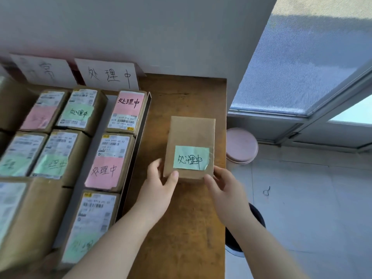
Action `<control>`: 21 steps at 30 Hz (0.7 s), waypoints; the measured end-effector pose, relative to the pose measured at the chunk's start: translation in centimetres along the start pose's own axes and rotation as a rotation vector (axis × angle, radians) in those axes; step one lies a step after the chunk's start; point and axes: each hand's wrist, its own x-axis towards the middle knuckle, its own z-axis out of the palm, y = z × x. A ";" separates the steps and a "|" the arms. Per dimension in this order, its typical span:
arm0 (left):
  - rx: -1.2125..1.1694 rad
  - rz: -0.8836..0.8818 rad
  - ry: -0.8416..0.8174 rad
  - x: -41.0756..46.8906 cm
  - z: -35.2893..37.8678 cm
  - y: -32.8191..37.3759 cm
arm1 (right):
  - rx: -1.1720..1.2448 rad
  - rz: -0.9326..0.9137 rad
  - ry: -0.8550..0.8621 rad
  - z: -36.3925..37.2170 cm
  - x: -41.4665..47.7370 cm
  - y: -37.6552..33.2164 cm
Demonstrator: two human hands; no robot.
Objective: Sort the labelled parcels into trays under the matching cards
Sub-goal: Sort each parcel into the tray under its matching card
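Stretched in from the near edge over the counter [181, 234], two bare forearms. Gripping the near end of the parcel [191, 133] with both hands. With the left hand [161, 184]: thumb on top at the near left corner, fingers curled round the left side. With the right hand [223, 186]: thumb against the near right corner, fingers round the right side. Held so, probably, to keep it level and its green label [191, 158] facing up and readable; reads 处理中. Hard to tell whether raised a little or resting on the wood. In any case over the counter, to the right of the tray [148, 105] and apart from it.

Further left, inside the tray, packed close in rows, more boxes [60, 156] with pink and green labels. At the far right corner, a pink-labelled box [126, 109] with the same three characters. All laid label up, likely for easy checking.

Behind the tray, leaning on the wall [141, 27], a card [109, 76] with 处理中 as well. By this match, judged to belong in this tray. Little free room to see there, so perhaps to be laid on top of the others.

Past the counter's right edge, on the floor, a pink stool [241, 146] below the window [302, 67].
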 end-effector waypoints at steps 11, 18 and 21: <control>0.082 0.420 -0.075 -9.4 -9.0 0.1 | 0.147 -0.157 0.248 2.6 -11.9 -4.9; 0.177 0.633 -0.044 -14.7 -18.2 -3.4 | 0.158 -0.296 0.407 9.0 -20.3 -8.7; 0.309 0.722 0.011 -15.9 -21.0 -5.3 | 0.139 -0.337 0.459 11.6 -23.1 -9.3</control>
